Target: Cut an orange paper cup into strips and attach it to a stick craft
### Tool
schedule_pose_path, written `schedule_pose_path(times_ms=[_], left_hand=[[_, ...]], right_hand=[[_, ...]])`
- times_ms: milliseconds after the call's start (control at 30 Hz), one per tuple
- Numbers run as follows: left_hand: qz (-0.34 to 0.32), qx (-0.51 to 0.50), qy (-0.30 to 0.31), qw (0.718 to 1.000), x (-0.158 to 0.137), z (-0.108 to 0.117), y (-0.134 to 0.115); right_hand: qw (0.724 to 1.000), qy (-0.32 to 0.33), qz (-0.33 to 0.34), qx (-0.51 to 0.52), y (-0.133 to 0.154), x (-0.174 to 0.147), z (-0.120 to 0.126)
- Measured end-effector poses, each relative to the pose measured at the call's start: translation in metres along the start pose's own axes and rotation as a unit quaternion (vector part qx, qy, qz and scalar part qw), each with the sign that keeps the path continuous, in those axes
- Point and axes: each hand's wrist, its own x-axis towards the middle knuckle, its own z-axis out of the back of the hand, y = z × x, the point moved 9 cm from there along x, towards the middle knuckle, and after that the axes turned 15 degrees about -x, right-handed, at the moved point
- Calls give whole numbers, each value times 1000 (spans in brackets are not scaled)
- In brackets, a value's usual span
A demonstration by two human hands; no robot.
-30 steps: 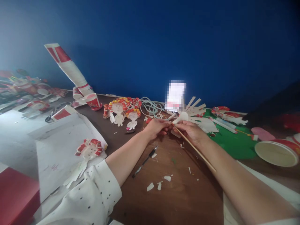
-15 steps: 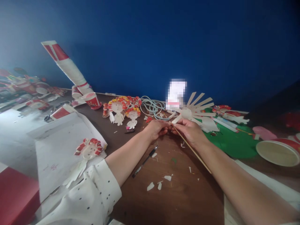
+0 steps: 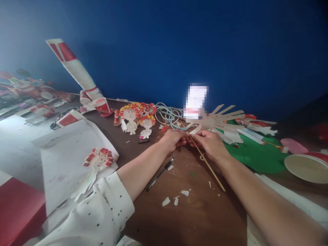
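Now the person's right hand [image 3: 208, 145] is pinching a thin wooden stick [image 3: 207, 164] near its top end, while the left hand [image 3: 175, 139] is closing its fingertips on the same end from the other side; both grips are pressed together on the stick. The cut paper fan [image 3: 217, 121], a disc with long strips spreading outward, is sitting at the stick's tip just beyond the fingers. Compared with a second ago, the fan is lying lower and flatter, its strips pointing more toward the green sheet [image 3: 256, 155] than upward, and the stick's free end is resting closer to the forearm. The hands themselves are barely moving, so the work is staying at the join of fan and stick. A black pen [image 3: 160, 174] and white paper scraps [image 3: 176, 200] are lying on the brown desk [image 3: 194, 218] between the arms.
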Motion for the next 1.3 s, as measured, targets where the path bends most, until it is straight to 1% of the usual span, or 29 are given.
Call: schedule_pose_path(times_ms=[133,267,400,500,633,700,833,967,1033,1167,1300], left_hand=[[4,8,-2,1000,0,0,1],[6,5,-9,1000,-2,0,2],[7,12,-18,1000,-3,0,2],[9,23,-24,999,-2,2,1],[9,26,-38,999,-1,5,2],[5,27,-46,999,-1,7,2],[2,29,-39,999,1,6,3],[-4,16,-45,999,2,7,2],[0,2,-43,999,3,8,2],[18,-5,-9,1000,3,4,4],[8,-2,20,1000,2,0,2]], right_hand=[[1000,-1,4,-26,6,-4,0],[998,-17,26,-61,13,-7,2],[995,-17,39,-88,12,-6,3],[993,-12,37,-114,9,-4,3],[990,-7,37,-136,12,-6,1],[991,-6,38,-128,15,-8,0],[996,-5,35,-79,16,-10,-5],[1000,-16,7,-14,12,-9,-8],[1000,-23,-14,1,10,-9,-8],[999,-26,-39,13,9,-10,-7],[997,-20,-62,46,2,-8,-6]])
